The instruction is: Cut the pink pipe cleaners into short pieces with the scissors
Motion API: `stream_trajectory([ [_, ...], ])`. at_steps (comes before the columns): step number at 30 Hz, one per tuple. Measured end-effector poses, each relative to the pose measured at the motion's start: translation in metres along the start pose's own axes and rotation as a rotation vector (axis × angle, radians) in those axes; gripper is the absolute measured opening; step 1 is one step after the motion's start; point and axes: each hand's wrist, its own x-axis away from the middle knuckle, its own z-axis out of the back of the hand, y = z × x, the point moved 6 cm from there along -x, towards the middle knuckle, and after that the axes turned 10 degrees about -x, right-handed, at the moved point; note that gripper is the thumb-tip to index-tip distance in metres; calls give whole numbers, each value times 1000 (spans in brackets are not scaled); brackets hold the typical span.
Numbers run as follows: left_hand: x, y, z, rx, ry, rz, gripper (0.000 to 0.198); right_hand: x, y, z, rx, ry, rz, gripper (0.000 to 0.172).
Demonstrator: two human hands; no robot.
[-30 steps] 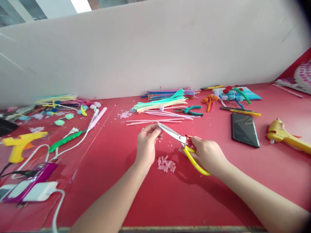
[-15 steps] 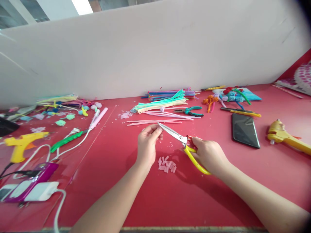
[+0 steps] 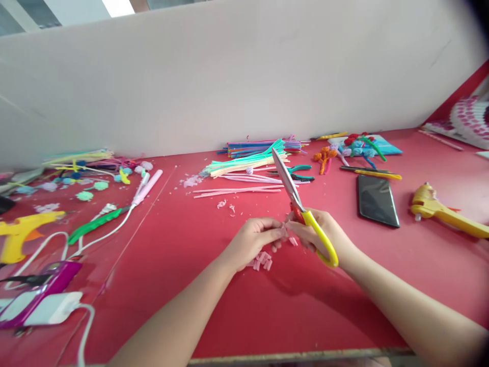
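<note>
Ok, scissors (image 3: 291, 191): gripped in the right hand (image 3: 324, 234), fingers closed round the yellow handles, blades shut, pointing up and away, tilted slightly left, clear of the red table (image 3: 214, 306). Right fingertips also meet the left hand (image 3: 254, 242) at a small pink piece (image 3: 284, 232). The left hand pinches that piece between thumb and fingers, just above the table near the middle. Cannot tell the piece's exact shape, it is too small.

Pile of pink offcuts (image 3: 262, 262) lies on the table right under the left fingers. 2 loose pink scraps (image 3: 225, 205) sit a bit further back. Behind them are long pink pipe cleaners (image 3: 237, 191), then a teal and cream bundle (image 3: 248, 163) and teal-handled pliers (image 3: 301, 173).

Right side: dark phone (image 3: 376, 200) lying flat, yellow glue gun (image 3: 443, 211) beyond it, both well apart from the hands. Left side: pink corded tool (image 3: 147, 184), second yellow glue gun (image 3: 19, 232), white charger (image 3: 49, 308).
</note>
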Motion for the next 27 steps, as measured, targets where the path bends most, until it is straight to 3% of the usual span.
stream_trajectory([
  [7,1,-13,-1,-7,-42,112,18,2,-1,-3,55,-65,8,14],
  [12,2,-7,5,-137,141,12,14,0,2,-3,180,-1,35,17],
  [16,3,-2,5,-175,186,-33,13,-3,6,-2,265,37,53,21],
  [19,2,1,17,-204,303,-74,14,-7,7,2,353,68,106,24],
  [23,1,-1,38,-135,473,-88,15,-9,8,7,535,88,122,29],
  [27,2,-4,48,73,580,-113,14,-7,4,6,769,100,143,31],
])
